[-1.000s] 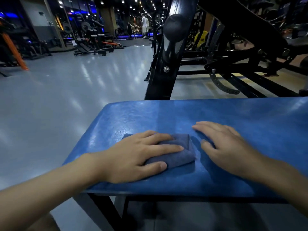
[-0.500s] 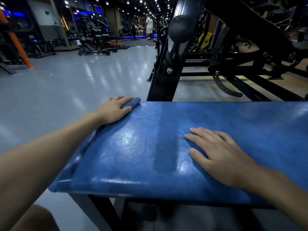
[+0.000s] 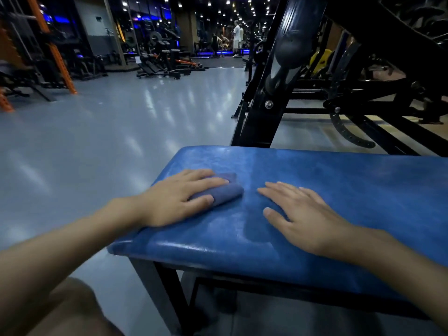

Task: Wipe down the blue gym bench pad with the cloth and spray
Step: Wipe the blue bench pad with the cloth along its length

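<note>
Floor point(image 3: 126, 132), grey and glossy, is reflecting the ceiling lights across the left of the view; orange racks point(image 3: 60, 61) and dark machines are standing along its far edge. Left hand point(image 3: 179, 197) is lying palm down on a folded blue cloth point(image 3: 224, 194); its fingers point(image 3: 206, 184) are extending flat over the cloth, pressing rather than curling round it, and the thumb is resting against the cloth's near edge. The cloth is sitting on the blue bench pad point(image 3: 351, 190), near the pad's left end and roughly midway between its far and near edges; the padded surface is showing glossy streaks along the near edge. Right hand point(image 3: 305, 219) is resting flat on the surface just beside the cloth, apart from it; its fingers point(image 3: 281, 190) are lying open and spread, gripping nothing. A black machine upright point(image 3: 274, 93) is rising behind the pad's far edge; further black framework is occupying the upper right. Black bench legs point(image 3: 167, 294) are showing beneath the pad.
</note>
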A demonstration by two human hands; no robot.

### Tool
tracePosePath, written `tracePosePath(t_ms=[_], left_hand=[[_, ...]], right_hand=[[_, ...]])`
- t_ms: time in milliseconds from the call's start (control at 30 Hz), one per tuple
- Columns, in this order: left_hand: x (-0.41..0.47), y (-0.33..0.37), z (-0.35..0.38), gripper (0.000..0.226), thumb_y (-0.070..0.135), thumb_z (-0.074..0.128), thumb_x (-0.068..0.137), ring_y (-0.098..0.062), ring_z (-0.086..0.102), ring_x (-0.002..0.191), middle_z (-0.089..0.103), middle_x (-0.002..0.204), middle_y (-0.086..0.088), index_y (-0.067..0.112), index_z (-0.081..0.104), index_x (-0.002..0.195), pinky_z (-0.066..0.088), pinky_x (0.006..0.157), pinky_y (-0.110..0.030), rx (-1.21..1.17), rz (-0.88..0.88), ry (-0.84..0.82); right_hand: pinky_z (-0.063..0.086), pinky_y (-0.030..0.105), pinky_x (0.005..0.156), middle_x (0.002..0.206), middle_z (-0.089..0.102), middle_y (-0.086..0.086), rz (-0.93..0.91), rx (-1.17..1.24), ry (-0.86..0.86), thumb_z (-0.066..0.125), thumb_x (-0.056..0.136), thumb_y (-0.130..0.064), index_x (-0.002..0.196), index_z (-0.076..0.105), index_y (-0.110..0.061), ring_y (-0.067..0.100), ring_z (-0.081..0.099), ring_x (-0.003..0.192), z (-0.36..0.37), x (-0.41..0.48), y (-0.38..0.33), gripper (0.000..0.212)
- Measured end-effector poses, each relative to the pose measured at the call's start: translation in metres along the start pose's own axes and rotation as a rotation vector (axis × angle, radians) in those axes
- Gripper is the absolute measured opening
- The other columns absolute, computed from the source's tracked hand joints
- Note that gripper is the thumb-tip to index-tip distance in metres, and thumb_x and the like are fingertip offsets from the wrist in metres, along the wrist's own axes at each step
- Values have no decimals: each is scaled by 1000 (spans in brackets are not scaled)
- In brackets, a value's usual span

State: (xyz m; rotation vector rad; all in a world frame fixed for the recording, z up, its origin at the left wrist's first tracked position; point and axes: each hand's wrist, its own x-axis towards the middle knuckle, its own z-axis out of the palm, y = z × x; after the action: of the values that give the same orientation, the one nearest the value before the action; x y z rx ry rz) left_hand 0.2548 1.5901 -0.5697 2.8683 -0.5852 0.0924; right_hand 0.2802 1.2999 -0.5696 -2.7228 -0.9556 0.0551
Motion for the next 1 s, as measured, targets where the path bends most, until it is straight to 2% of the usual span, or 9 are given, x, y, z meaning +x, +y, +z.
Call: tracePosePath(t_ms=[133, 200, 400, 567, 667, 767, 867, 933, 1000], left_hand=[[14, -52, -3, 69, 74, 23, 79, -18, 29, 141, 31, 153, 10, 52, 31, 144, 17, 116, -34, -92, -349, 114], [13, -54, 1, 70, 73, 24, 79, -18, 32, 137, 34, 151, 12, 50, 34, 144, 18, 114, -33, -133, -391, 173], [-29, -37, 8, 56, 67, 28, 85, -18, 36, 134, 38, 146, 15, 59, 31, 140, 21, 117, -44, -191, -486, 247], [-83, 6, 22, 58, 62, 25, 90, -18, 35, 134, 39, 147, 11, 46, 35, 145, 22, 116, -40, -110, -466, 366], [-105, 27, 28, 68, 61, 21, 87, -21, 27, 135, 27, 154, 7, 42, 19, 152, 17, 118, -38, -22, -465, 302], [-126, 32, 25, 79, 66, 28, 84, -21, 21, 138, 19, 157, 3, 41, -1, 154, 13, 117, -30, 141, -365, 198], [-135, 22, 16, 91, 79, 38, 81, -15, 15, 143, 11, 159, 8, 47, -11, 149, 12, 118, -27, 117, -297, 100], [-134, 17, 16, 97, 79, 46, 80, -15, 15, 145, 10, 158, 6, 38, -3, 154, 11, 118, -24, 86, -261, 98], [-130, 18, 21, 100, 78, 46, 82, -24, 19, 145, 13, 156, -1, 24, 4, 156, 12, 119, -26, 149, -239, 137]], right_hand=[[-5, 40, 119, 161, 3, -16, -12, -57, -47, 18, 98, -53, 149, 16, -41, 5, -6, 147, 9, 6, -1, 52], [-4, 40, 119, 161, 4, -16, -21, -61, -36, 17, 98, -54, 149, 16, -41, 6, -5, 147, 11, 6, 0, 53], [-1, 43, 119, 161, 7, -13, -33, -87, -18, 16, 97, -54, 147, 17, -40, 8, -2, 147, 14, 7, 1, 52], [2, 44, 119, 161, 10, -12, -26, -77, -4, 16, 97, -52, 147, 20, -40, 9, 2, 147, 15, 6, 1, 51], [4, 43, 118, 160, 17, -10, -25, -71, 15, 19, 97, -50, 147, 26, -37, 10, 8, 147, 13, 3, -2, 51], [8, 45, 117, 153, 31, -10, -47, -133, 66, 20, 98, -50, 142, 37, -34, 11, 18, 144, 6, -10, -5, 49], [2, 50, 118, 159, 14, -16, -64, -228, 26, -1, 84, -66, 147, 19, -43, 12, 5, 148, 6, -33, 0, 70], [3, 49, 118, 160, 5, -18, -41, -218, -17, -14, 73, -70, 148, 9, -46, 12, 1, 148, 10, -40, 2, 82], [5, 48, 118, 161, 5, -17, -32, -199, -9, -17, 71, -69, 148, 9, -45, 13, 2, 148, 14, -38, 2, 85]])
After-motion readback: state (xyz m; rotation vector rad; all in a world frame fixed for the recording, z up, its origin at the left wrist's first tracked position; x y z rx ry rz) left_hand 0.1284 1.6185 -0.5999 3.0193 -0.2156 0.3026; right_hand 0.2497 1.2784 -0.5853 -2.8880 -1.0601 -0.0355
